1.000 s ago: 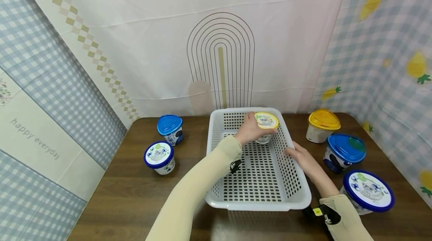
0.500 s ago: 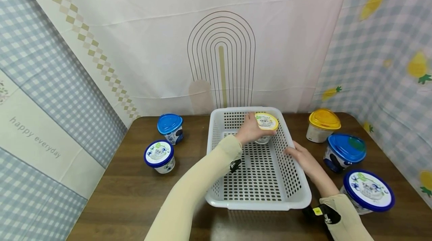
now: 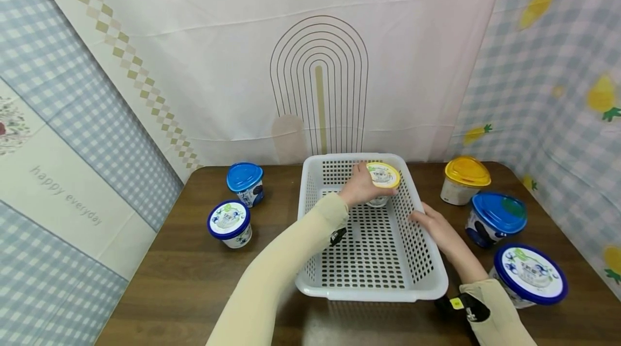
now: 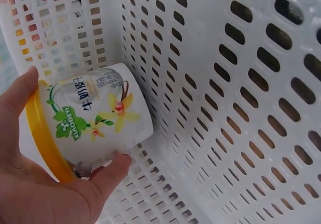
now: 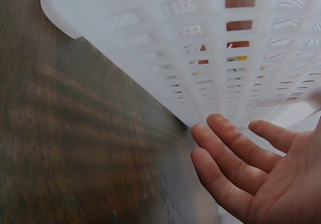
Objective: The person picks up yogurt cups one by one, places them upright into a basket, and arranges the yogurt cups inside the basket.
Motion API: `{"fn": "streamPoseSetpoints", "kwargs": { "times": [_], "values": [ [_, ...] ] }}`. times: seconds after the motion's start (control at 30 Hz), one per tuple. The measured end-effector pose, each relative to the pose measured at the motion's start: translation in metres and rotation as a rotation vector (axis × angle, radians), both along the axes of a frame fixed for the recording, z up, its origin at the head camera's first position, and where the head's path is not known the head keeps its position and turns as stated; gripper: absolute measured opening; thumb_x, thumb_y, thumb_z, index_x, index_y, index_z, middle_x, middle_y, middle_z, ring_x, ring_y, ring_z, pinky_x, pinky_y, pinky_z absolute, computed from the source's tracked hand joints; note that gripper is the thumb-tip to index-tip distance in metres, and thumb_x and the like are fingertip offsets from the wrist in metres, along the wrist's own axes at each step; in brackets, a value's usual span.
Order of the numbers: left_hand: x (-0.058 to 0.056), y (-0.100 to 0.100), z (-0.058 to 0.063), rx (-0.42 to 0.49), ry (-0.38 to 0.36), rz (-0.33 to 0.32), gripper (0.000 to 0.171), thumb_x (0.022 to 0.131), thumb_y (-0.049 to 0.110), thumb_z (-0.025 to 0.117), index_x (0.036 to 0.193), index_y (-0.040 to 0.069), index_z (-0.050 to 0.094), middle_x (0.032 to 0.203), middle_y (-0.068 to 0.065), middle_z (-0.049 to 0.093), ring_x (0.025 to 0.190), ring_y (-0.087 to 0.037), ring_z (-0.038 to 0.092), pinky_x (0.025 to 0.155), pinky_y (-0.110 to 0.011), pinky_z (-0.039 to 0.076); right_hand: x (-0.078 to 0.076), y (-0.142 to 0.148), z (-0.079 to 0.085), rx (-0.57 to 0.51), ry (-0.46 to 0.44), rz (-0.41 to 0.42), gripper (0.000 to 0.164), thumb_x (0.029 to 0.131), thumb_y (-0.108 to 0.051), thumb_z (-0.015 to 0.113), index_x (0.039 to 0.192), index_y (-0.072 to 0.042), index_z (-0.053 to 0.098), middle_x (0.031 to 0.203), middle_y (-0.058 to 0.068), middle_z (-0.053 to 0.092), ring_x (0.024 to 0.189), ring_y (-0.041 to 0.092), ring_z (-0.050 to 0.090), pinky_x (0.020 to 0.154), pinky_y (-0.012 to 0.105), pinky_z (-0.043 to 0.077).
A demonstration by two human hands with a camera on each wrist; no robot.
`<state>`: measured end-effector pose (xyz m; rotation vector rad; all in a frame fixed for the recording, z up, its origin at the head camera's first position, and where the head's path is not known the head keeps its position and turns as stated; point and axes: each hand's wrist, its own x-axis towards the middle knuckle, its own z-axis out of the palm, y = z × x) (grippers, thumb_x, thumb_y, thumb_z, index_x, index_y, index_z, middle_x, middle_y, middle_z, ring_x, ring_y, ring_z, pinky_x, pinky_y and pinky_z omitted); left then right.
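Observation:
In the head view, my left hand (image 3: 365, 187) grips a white lidded tub (image 3: 383, 175) with a yellow rim, inside the far right part of a white perforated plastic basket (image 3: 310, 184). The left wrist view shows the thumb and fingers around the lid and side of this tub (image 4: 100, 113), which has yellow flowers printed on it. Its base is close to the basket wall. My right hand (image 3: 436, 227) holds the basket's right side, thumb over the rim. In the right wrist view, the other fingers (image 5: 235, 158) extend along the outer wall.
Left of the basket stand a light-blue-lidded tub (image 3: 245, 181) and a dark-blue-rimmed tub (image 3: 229, 222). On the right are a yellow-lidded tub (image 3: 466, 176), a blue-lidded tub (image 3: 497, 214) and a larger dark-blue-rimmed tub (image 3: 529, 276). Cloth curtains (image 3: 218, 66) hang behind the wooden table (image 3: 184, 281).
Both hands, the tub and the basket stay almost still; the head view shifts only slightly.

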<state>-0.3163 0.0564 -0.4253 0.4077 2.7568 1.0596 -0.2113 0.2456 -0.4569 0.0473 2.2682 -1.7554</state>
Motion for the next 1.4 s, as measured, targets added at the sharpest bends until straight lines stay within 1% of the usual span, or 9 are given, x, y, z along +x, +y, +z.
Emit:
{"fn": "streamPoseSetpoints", "kwargs": {
  "times": [0.33,0.5,0.73,0.9,1.0,1.17,1.4],
  "values": [
    [0.0026,-0.0037,0.0015,-0.026,-0.014,0.003,0.119,0.074,0.053,0.086,0.155,-0.001,0.018,0.139,-0.014,0.043,0.118,-0.025,0.055,0.098,-0.033,0.049,0.0002,-0.0005,0.0010,-0.006,-0.014,-0.002,0.072,0.100,-0.023,0.046,0.161,-0.007,0.012,0.141,0.037,0.045,0.101,0.034,0.067,0.077,0.048,0.060],
    [0.0022,-0.0050,0.0006,-0.055,-0.006,-0.001,0.119,0.073,0.055,0.086,0.155,0.000,0.019,0.135,-0.013,0.045,0.115,-0.024,0.056,0.096,-0.033,0.050,0.0003,-0.0004,0.0007,-0.007,-0.021,-0.003,0.072,0.100,-0.023,0.046,0.161,-0.007,0.011,0.141,0.036,0.045,0.100,0.034,0.067,0.077,0.047,0.060],
    [0.0033,-0.0053,0.0017,-0.062,0.018,0.001,0.120,0.071,0.056,0.087,0.154,-0.002,0.022,0.133,-0.013,0.047,0.114,-0.024,0.057,0.097,-0.032,0.050,-0.0004,0.0005,0.0010,-0.004,-0.020,0.000,0.071,0.101,-0.024,0.045,0.161,-0.007,0.011,0.141,0.036,0.046,0.100,0.034,0.067,0.077,0.048,0.060],
    [0.0062,-0.0046,0.0041,-0.087,0.019,0.013,0.119,0.072,0.057,0.086,0.154,-0.001,0.022,0.134,-0.013,0.047,0.114,-0.024,0.057,0.096,-0.032,0.050,0.0000,0.0009,0.0008,-0.009,-0.021,0.000,0.071,0.101,-0.023,0.045,0.161,-0.007,0.012,0.140,0.036,0.046,0.100,0.034,0.067,0.077,0.048,0.060],
    [0.0061,-0.0033,0.0035,-0.107,0.016,0.024,0.119,0.072,0.059,0.085,0.154,0.000,0.023,0.134,-0.012,0.047,0.114,-0.023,0.057,0.096,-0.031,0.050,-0.0001,0.0010,0.0003,-0.014,-0.023,0.003,0.071,0.101,-0.023,0.045,0.161,-0.007,0.011,0.141,0.036,0.045,0.100,0.034,0.067,0.077,0.048,0.059],
    [0.0050,-0.0027,0.0038,-0.134,0.018,0.014,0.119,0.073,0.061,0.083,0.155,-0.001,0.022,0.135,-0.013,0.047,0.116,-0.024,0.056,0.097,-0.032,0.049,-0.0003,0.0010,0.0006,-0.015,-0.025,0.003,0.072,0.101,-0.023,0.045,0.161,-0.007,0.010,0.141,0.037,0.045,0.101,0.034,0.067,0.077,0.048,0.060],
    [0.0087,-0.0049,0.0079,-0.111,-0.001,0.020,0.119,0.072,0.060,0.085,0.155,0.000,0.023,0.141,-0.015,0.046,0.120,-0.025,0.055,0.099,-0.033,0.048,0.0005,0.0007,0.0011,-0.014,-0.018,-0.001,0.072,0.101,-0.024,0.045,0.161,-0.007,0.011,0.140,0.037,0.046,0.100,0.034,0.067,0.077,0.048,0.060]
  ]
}}
